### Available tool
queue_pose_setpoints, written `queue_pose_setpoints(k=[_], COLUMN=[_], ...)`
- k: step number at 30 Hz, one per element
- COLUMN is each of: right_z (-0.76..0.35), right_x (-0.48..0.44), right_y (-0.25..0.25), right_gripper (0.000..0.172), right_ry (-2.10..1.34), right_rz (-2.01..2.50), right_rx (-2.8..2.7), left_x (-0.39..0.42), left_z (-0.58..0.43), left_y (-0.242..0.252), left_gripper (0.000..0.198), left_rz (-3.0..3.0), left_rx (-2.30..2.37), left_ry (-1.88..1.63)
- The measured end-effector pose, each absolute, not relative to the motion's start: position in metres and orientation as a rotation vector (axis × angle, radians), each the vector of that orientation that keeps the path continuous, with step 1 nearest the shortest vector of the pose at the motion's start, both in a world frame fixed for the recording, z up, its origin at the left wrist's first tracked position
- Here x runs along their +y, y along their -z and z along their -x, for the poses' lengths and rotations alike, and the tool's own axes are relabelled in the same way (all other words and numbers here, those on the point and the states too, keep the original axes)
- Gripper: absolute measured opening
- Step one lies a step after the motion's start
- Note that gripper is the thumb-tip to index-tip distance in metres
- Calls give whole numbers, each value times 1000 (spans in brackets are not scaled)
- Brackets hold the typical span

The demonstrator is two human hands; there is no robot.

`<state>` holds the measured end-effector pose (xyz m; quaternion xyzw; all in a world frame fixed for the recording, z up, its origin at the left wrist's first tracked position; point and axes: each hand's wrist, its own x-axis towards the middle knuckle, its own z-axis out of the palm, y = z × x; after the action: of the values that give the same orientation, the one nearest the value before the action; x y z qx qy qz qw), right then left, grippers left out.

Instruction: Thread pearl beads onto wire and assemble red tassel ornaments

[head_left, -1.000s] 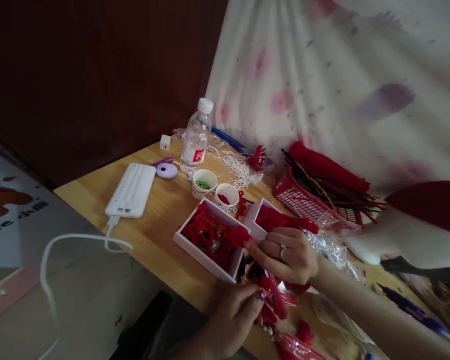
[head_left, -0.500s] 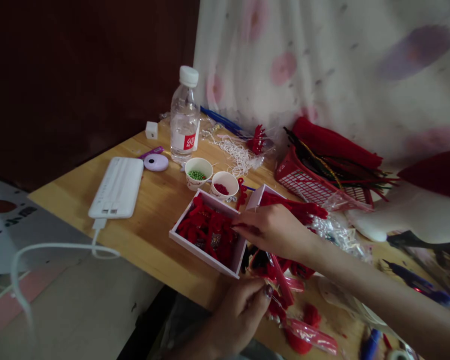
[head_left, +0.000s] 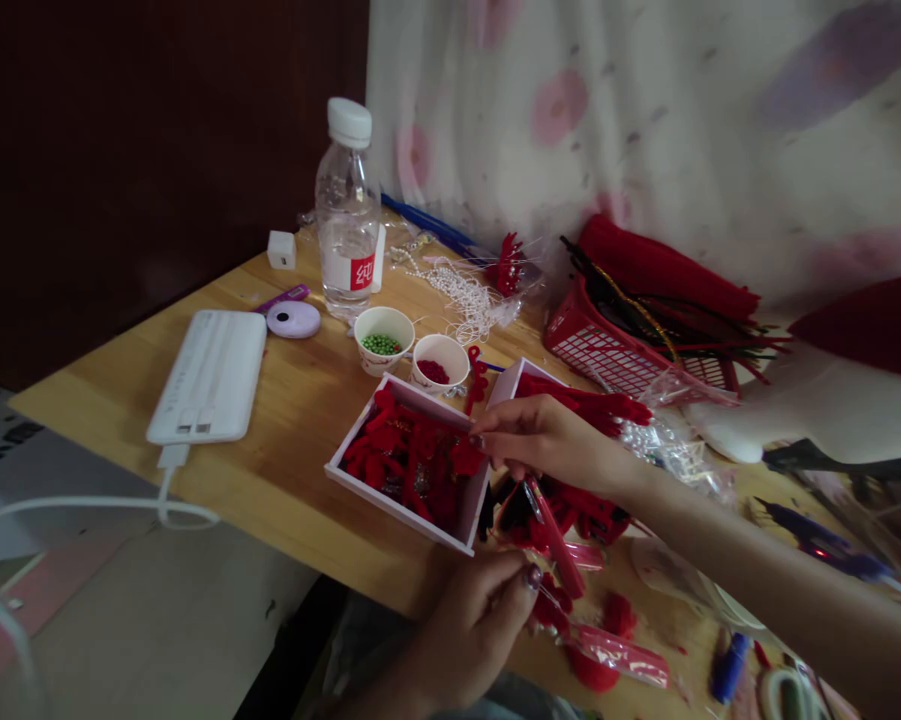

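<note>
Wooden tabletop [head_left: 300,430]: left hand [head_left: 476,620] pinches a red ornament [head_left: 555,597]; right hand [head_left: 551,430], grip unclear, apparently picks at trimmings [head_left: 420,460] in the left box [head_left: 397,509], calling for untangling.

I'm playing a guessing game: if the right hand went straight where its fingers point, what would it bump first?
The right hand would probably meet the fuzzy red pieces in the white box first; depth is unclear, so it may be touching one.

Dim light; dark brown panel [head_left: 157,150]; white floral curtain [head_left: 480,150]; wooden table [head_left: 292,440]; grey floor [head_left: 202,620].
</note>
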<state>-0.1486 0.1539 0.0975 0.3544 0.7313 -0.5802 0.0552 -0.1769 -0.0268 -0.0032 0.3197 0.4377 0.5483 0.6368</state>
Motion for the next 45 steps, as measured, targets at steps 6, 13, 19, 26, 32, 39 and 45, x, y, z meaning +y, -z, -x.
queue_pose_setpoints(k=[6,13,19,26,32,39,45], right_z=[147,141,161,172,144,109,81], right_x=[159,166,149,137,153,129,100], right_y=[-96,-114,-121,-99,-105,-116,-129], right_gripper=[19,11,22,17,29,8,14], right_ry=[2051,1576,576,180,210,1373,2351], right_rz=[-1161,-793,-542,-80,279,-586,-1358], right_rx=[1911,2542,2858,2829,3277,3127,2223], left_x=[-28,-28,-26,-25,-27,-23,-24], left_z=[177,176,178,179,174,175,174], left_y=[5,5,0,-1,6,2,6], left_gripper=[44,45,44,44,49,60,63], left_rz=[-736,-695,-639,-671,-603,-503,-471], left_rx=[1014,1000,952,992,975,983,1048], left_ry=[-1279,-1258,-1253,-1255,-1260,-1252,-1227])
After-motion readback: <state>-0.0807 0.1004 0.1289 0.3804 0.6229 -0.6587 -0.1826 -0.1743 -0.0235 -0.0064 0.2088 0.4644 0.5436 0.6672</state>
